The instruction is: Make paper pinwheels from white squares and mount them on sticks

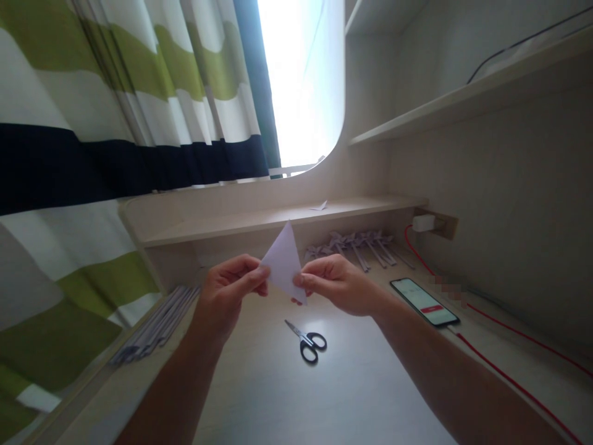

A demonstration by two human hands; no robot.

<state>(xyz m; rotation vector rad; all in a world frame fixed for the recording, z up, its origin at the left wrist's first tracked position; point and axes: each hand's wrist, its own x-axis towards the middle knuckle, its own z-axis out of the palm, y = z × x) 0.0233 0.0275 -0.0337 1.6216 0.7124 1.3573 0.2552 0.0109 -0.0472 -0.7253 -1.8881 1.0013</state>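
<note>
A folded piece of white paper, pointed at the top, is held up between both hands above the desk. My left hand pinches its left edge between thumb and fingers. On the opposite side, my right hand grips the lower right edge, with some of its fingertips behind the sheet. Below the paper, a pair of scissors with black handles lies on the desk, its blades pointing up and to the left. Neither hand touches the scissors.
Paper pinwheels on sticks lie at the back under the shelf. A small folded paper rests on that shelf. Rolled paper sticks lie at left. A phone with a red cable is at right.
</note>
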